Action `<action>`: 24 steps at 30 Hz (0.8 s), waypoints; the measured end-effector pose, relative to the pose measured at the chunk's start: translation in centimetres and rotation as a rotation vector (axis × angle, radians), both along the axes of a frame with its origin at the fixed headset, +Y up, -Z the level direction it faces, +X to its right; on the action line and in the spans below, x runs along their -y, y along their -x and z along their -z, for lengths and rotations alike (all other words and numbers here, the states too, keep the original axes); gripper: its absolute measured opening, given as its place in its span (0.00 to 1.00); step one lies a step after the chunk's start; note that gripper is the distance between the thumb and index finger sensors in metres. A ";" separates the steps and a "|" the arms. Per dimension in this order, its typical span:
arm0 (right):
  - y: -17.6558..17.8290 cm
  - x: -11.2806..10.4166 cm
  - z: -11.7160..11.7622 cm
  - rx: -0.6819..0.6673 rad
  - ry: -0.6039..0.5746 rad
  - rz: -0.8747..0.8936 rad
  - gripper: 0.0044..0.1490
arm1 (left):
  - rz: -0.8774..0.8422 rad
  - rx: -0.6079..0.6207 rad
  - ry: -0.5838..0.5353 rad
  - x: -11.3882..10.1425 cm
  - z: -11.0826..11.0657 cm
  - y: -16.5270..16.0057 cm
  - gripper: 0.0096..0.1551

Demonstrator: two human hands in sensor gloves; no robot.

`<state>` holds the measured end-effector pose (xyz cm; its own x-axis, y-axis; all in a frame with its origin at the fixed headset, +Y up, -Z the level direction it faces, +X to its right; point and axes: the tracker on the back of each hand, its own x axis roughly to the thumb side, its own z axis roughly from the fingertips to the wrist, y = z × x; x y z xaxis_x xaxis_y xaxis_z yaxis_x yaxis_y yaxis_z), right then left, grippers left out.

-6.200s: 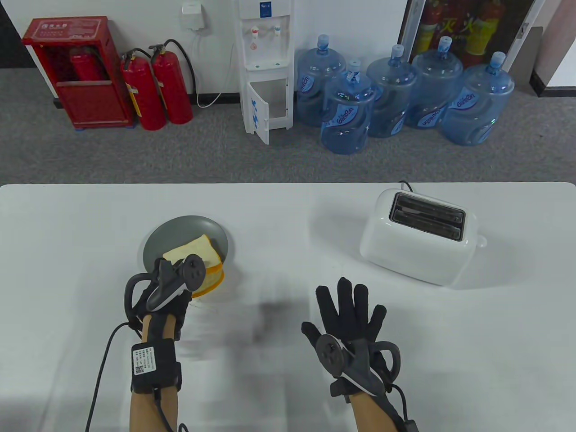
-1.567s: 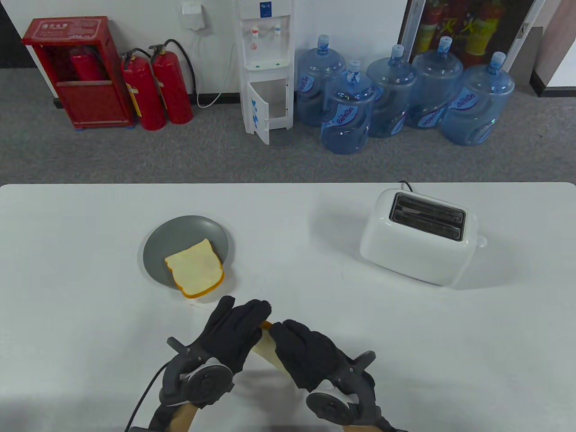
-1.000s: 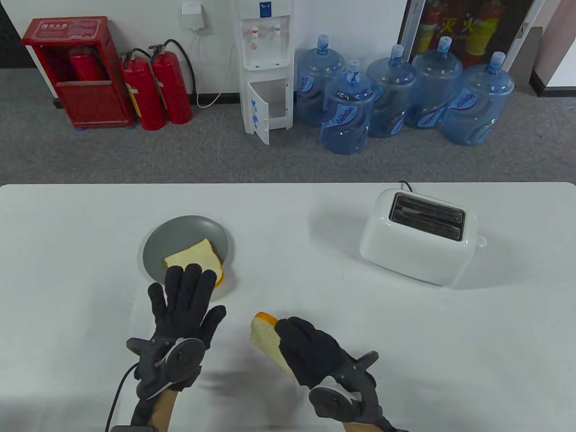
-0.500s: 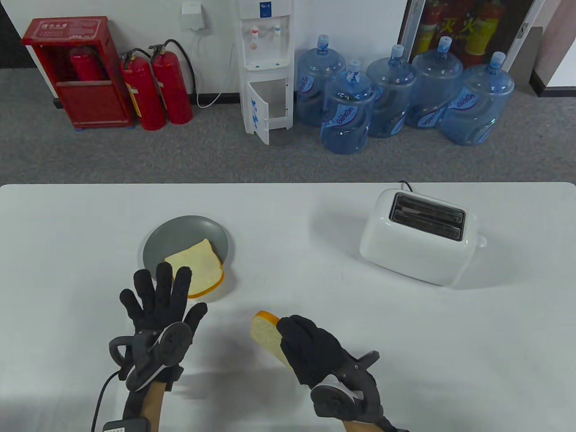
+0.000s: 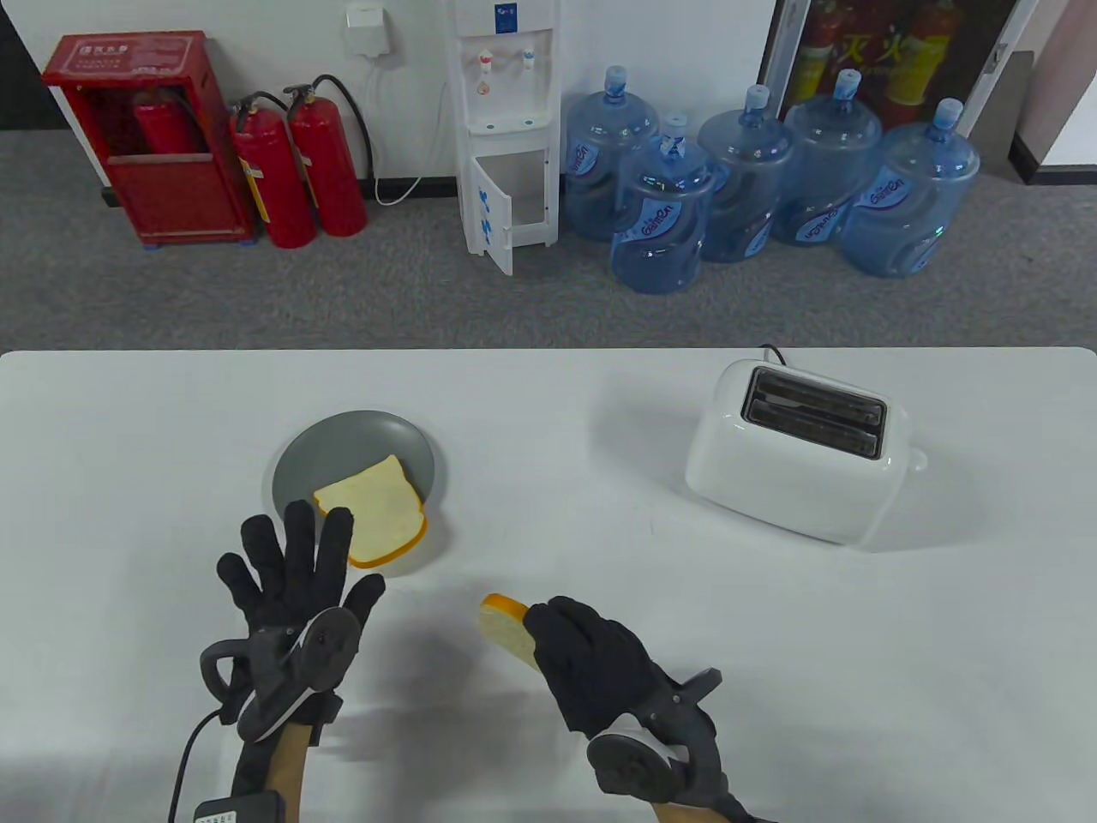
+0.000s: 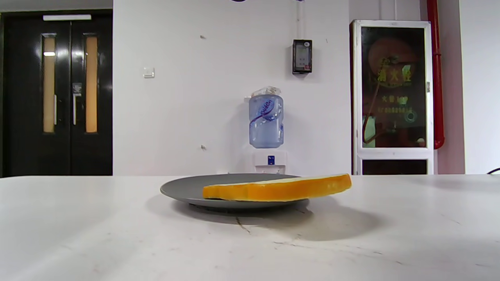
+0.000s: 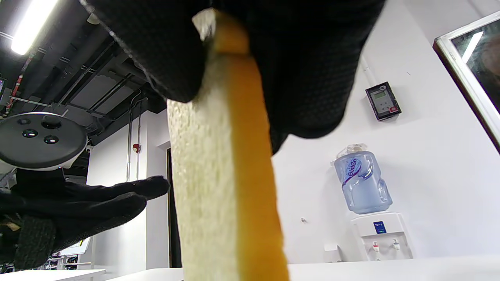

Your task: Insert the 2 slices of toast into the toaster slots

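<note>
- Toast slice [image 5: 504,630], from the table view: pinched on edge in the right hand [image 5: 600,664], low on the bench [image 5: 557,429], crust end poking out toward 11 o'clock. Toaster [image 5: 801,450] off at 2 o'clock from that hand, well apart, both slots [image 5: 812,414] dark and empty, long axis running roughly 10 to 4 o'clock; bare bench between, nothing in the way. Right hand clearly the nearer one to the toaster. Left hand [image 5: 287,570] spread flat, fingers straight, gripping nothing, fingertips just at the near rim of the grey plate [image 5: 343,437], where the second slice [image 5: 377,512] lies flat, overhanging the rim toward 5 o'clock.
- Left wrist view: second slice seen edge-on, lying flat on the plate, one end jutting past the rim; no fingers in sight here.
- Right wrist view: held slice upright, thumb and fingers [image 7: 312,66] clamped on its top edge; probably needs turning to line up with a slot. Left hand open at 9 o'clock.
</note>
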<state>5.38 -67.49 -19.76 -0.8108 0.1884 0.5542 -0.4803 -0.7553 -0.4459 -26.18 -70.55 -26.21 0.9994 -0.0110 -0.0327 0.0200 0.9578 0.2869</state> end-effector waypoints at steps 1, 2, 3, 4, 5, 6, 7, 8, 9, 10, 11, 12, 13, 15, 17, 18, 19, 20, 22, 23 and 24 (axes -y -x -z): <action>0.0 -0.2 0.0 0.001 0.002 0.000 0.34 | -0.001 0.000 0.001 0.0 0.0 0.0 0.44; 0.1 -0.6 0.1 -0.001 0.012 0.003 0.34 | -0.006 0.001 0.005 0.0 0.0 0.1 0.44; 0.1 -0.8 0.1 -0.004 0.018 0.003 0.34 | -0.009 0.003 0.010 0.0 0.0 0.1 0.44; 0.1 -1.2 0.2 -0.005 0.022 0.001 0.34 | -0.009 0.003 0.012 0.0 0.0 0.2 0.44; 0.1 -1.6 0.2 -0.008 0.023 -0.001 0.34 | -0.007 0.002 0.012 0.0 0.0 0.2 0.44; 0.0 -2.0 0.3 -0.013 0.024 -0.004 0.34 | -0.006 0.003 0.018 0.0 0.0 0.2 0.44; 0.0 -2.4 0.4 -0.014 0.023 -0.008 0.34 | -0.007 0.003 0.022 0.0 0.0 0.2 0.44; -0.1 -3.0 0.6 -0.014 0.023 -0.013 0.34 | -0.008 0.004 0.024 0.0 0.0 0.2 0.44; -0.1 -3.5 0.7 -0.012 0.025 -0.016 0.34 | -0.009 0.004 0.023 0.0 0.0 0.2 0.44; -0.2 -4.1 1.0 -0.019 0.029 -0.022 0.33 | -0.010 0.006 0.022 0.0 0.0 0.1 0.44; -0.4 -4.8 1.2 -0.026 0.033 -0.036 0.33 | -0.011 0.007 0.019 0.0 -0.1 0.1 0.44; -0.6 -5.3 1.4 -0.022 0.028 -0.039 0.33 | -0.011 0.009 0.016 0.0 -0.1 0.0 0.44; -1.0 -6.0 1.7 -0.012 0.027 -0.035 0.33 | -0.007 0.014 0.015 -0.1 -0.1 -0.1 0.44; -1.8 -7.3 2.2 0.007 0.028 -0.015 0.33 | 0.005 0.020 0.011 -0.2 -0.1 -0.3 0.44; -2.8 -8.8 2.7 0.031 0.011 0.002 0.33 | 0.010 0.024 0.014 -0.1 -0.1 -0.5 0.44; -3.3 -9.6 2.9 0.041 -0.009 0.013 0.33 | 0.008 0.026 0.022 -0.1 -0.1 -0.5 0.44; -3.7 -10.2 3.1 0.052 -0.027 0.025 0.33 | -0.002 0.025 0.033 -0.1 0.0 -0.4 0.44; -4.2 -11.1 3.3 0.066 -0.051 0.045 0.33 | -0.032 0.017 0.047 -0.2 0.0 -0.4 0.44; -5.1 -12.6 3.8 0.082 -0.062 0.081 0.32 | -0.081 0.018 0.060 -0.2 0.0 -0.3 0.44; -5.5 -13.5 4.1 0.090 -0.060 0.094 0.32 | -0.090 0.021 0.057 -0.2 0.0 -0.3 0.44; -5.8 -14.0 4.2 0.096 -0.059 0.098 0.32 | -0.084 0.021 0.055 -0.2 0.0 -0.3 0.44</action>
<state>11.18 -53.49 -24.01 -0.8398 0.2386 0.4876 -0.5034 -0.6784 -0.5351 -25.91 -70.31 -26.23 0.9974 0.0713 -0.0133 -0.0662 0.9701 0.2334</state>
